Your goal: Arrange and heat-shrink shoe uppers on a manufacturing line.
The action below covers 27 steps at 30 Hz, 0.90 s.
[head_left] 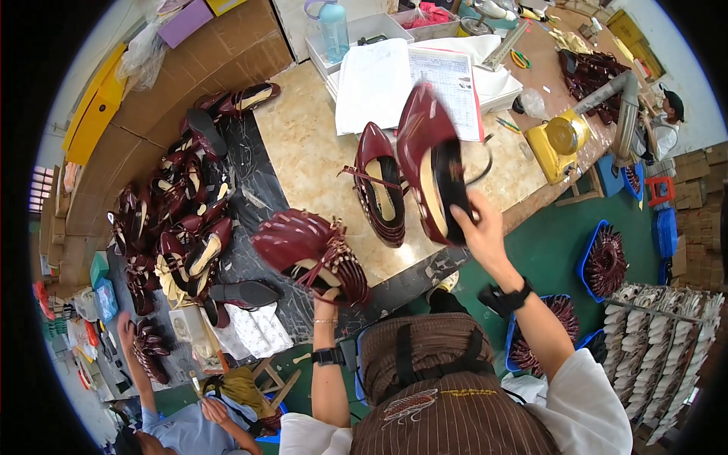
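My right hand (483, 233) grips a glossy burgundy flat shoe (427, 125) by its heel end, thumb inside the opening. The shoe is tilted above the stone-patterned tabletop (303, 144), its toe blurred and pointing away from me, with a loose strap out to the right. Just left of it, a second burgundy shoe (377, 182) with a strap across its opening points the same way. Closed around the heel ends of several nested burgundy shoes (292, 246) with studded straps is my left hand (326, 305), its fingers mostly hidden by them.
A large heap of burgundy shoes (182, 205) covers the dark left side. Papers (374, 83), a blue bottle (332, 32) and a yellow machine (565, 140) stand beyond. A co-worker (189, 421) works at lower left. Blue baskets (588, 258) and a rack (660, 341) are right.
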Available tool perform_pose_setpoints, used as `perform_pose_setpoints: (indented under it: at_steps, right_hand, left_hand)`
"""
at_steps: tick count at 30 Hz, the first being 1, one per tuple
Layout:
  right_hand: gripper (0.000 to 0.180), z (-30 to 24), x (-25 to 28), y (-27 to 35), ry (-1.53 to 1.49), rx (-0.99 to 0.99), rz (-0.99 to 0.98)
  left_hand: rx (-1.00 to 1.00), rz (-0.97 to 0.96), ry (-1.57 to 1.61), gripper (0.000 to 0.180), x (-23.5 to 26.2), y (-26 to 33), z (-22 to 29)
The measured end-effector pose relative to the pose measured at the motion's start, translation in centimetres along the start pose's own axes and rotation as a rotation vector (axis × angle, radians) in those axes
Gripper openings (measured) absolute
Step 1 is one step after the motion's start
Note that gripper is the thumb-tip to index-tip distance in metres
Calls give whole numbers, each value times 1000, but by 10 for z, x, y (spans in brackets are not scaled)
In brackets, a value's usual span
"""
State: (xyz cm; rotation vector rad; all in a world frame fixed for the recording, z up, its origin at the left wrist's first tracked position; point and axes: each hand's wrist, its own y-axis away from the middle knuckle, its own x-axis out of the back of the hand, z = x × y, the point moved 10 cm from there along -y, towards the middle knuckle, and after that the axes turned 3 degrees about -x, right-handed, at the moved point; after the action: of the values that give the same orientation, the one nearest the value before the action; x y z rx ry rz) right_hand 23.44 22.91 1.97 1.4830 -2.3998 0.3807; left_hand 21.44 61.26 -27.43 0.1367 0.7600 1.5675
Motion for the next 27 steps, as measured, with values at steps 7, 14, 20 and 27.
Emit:
perform_pose_setpoints:
  at_steps: [7,14,20,27]
  right_hand:
    - [18,23,-71,-40,70,130,186]
    - [33,101,-117,-7,327,-89,-31]
    - [49,172,-129,-10,170,-303,-74]
    - [54,209,-158,-7,-21,-586,-233]
  left_hand:
    - [-90,48,-219,41,-23,-4,-7]
    - [-341,49,-492,56,-42,23,38]
    - [-394,3,-442,69,-49,22,29]
    - [-258,-108,-720,45,-39,8,30]
